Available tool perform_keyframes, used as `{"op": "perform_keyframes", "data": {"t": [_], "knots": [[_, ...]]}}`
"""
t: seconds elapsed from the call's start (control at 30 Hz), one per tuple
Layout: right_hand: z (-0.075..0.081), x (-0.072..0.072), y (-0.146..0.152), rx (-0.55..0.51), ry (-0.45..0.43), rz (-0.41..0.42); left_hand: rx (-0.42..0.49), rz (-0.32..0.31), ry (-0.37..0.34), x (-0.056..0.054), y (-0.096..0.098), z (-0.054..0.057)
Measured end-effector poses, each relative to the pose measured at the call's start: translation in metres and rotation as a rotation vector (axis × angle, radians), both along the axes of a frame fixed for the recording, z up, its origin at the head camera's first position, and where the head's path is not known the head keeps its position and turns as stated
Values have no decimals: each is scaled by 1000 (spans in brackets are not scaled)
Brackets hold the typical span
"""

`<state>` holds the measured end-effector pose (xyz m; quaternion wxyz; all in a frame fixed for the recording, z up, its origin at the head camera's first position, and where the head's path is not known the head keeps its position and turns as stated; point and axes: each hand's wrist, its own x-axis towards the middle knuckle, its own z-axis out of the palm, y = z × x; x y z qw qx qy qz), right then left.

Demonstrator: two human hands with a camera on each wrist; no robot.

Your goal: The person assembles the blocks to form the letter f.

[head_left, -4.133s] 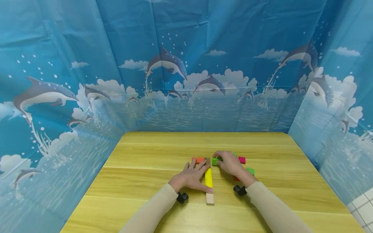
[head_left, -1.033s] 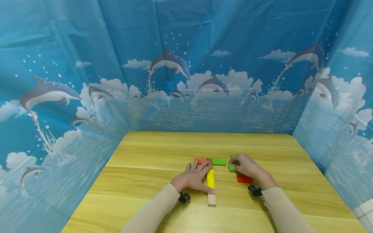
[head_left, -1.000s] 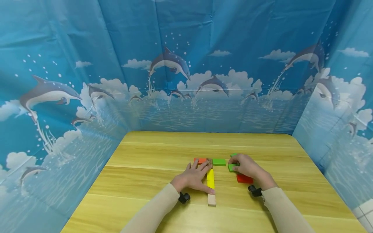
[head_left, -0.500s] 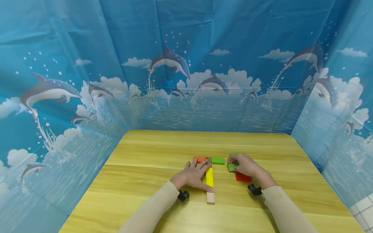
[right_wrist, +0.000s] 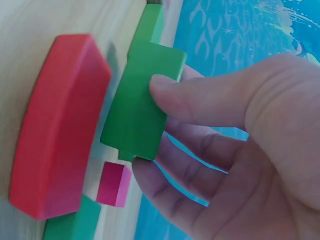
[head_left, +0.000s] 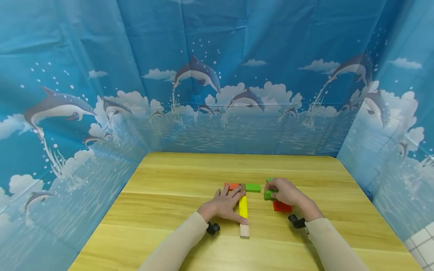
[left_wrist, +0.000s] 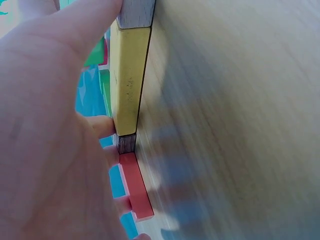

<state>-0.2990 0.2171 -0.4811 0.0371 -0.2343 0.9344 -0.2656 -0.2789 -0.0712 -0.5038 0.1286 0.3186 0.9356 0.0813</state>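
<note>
My right hand [head_left: 288, 192] pinches a green block [right_wrist: 140, 100] between thumb and fingertips, its broad face turned to the right wrist camera. My left hand [head_left: 222, 206] lies spread over a T of blocks, thumb on the pale wooden block [head_left: 244, 232] at the near end. Beyond that comes a yellow block [head_left: 243, 207], then a small dark-grained block [left_wrist: 127, 144] under the fingertips. An orange-red block [left_wrist: 136, 185] forms the left arm of the T, with fingers touching it; a flat green block [head_left: 253, 188] forms the right arm.
A thick red block [head_left: 282, 206] lies just nearer than my right hand. In the right wrist view a small pink block [right_wrist: 112, 184] and a darker green block [right_wrist: 72, 222] lie beyond it. Another green block [head_left: 269, 179] peeks out behind the hand. A dolphin-print curtain [head_left: 203, 131] borders the wooden table.
Since the oldest frame, my right hand has left the T's green block, moved right and taken another green block. Within the last second that block has tilted up slightly. My left hand keeps its place.
</note>
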Motion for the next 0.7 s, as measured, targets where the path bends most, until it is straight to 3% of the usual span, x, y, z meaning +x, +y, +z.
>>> {"op": "perform_keyframes", "data": {"t": [0.3, 0.7], "knots": [[6, -5, -10, -47, 115, -36, 14, 1, 0, 0, -2, -2], [6, -16, -25, -107, 147, -88, 15, 4, -14, -1, -2, -1]]}}
